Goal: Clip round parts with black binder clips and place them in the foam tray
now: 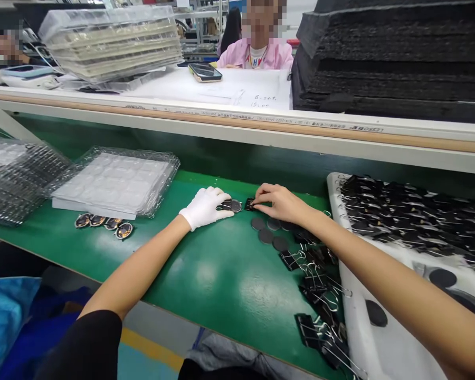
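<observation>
My left hand (pixel 204 208), in a white glove, is closed on a small round piece (pixel 235 206) with a dark face and a pale rim. My bare right hand (pixel 276 201) pinches a black binder clip (pixel 249 203) just right of that piece, with a small gap between them. Several flat black discs (pixel 265 236) lie on the green table (pixel 206 295) below my right hand. Loose black binder clips (pixel 309 330) with wire handles are heaped under and in front of my right forearm.
A white tray (pixel 354 295) at right holds rows of clipped pieces (pixel 396 211) and loose discs. Transparent plastic trays (pixel 162 163) and round brown-and-black pieces (pixel 123 230) are at left. A shelf rail (pixel 221 132) crosses behind, bearing black sheets (pixel 388 58). A person (pixel 257 55) sits beyond.
</observation>
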`<state>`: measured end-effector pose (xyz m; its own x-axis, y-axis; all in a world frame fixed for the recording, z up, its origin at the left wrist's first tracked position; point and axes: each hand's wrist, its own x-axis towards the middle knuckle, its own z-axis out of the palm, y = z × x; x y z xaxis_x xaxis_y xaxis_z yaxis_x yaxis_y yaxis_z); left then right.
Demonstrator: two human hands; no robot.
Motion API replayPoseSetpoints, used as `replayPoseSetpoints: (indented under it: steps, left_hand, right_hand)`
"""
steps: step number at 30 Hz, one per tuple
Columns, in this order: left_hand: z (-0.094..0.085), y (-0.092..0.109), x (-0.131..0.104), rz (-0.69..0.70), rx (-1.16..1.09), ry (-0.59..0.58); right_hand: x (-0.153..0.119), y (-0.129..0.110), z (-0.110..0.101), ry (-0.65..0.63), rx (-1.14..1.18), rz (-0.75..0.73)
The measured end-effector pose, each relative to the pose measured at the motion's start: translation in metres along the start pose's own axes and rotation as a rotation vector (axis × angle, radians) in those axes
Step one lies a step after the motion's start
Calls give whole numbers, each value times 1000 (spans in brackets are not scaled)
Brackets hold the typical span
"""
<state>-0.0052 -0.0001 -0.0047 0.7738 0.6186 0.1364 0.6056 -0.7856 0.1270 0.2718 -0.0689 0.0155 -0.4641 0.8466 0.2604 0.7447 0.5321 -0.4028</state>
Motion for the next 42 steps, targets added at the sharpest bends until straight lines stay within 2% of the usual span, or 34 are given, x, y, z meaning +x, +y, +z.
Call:
replayPoseSetpoints:
  steps: [2, 5, 7, 9, 12, 16, 19, 23, 42]
  left_hand:
    - [1, 0, 0, 1, -8, 8]
    - [5, -1, 2, -15, -11, 22]
    - [7, -2, 2, -22, -11, 28]
    - [8, -4, 3, -28, -23, 27]
    - [8, -6, 3, -41, -79, 11]
    - [7, -9, 7, -61, -158, -14]
    - [8, -10, 16, -49, -197, -18]
    - [9, -11, 27, 10, -264, -34]
    - [12, -3, 32, 29, -236, -95]
  right_hand:
    - [10, -10, -1, 84, 25, 137]
    - [40, -24, 6, 259, 125, 575]
    - [62, -29, 18, 281, 157, 862]
    - [79, -30, 33, 271, 123, 972]
    - [86, -25, 54, 291, 76, 938]
    - [72, -9, 66, 335, 127, 950]
    - [62, -3, 67, 350, 130, 907]
    - [58, -7, 69, 336, 83, 832]
    - [54, -7, 76, 386, 4, 828]
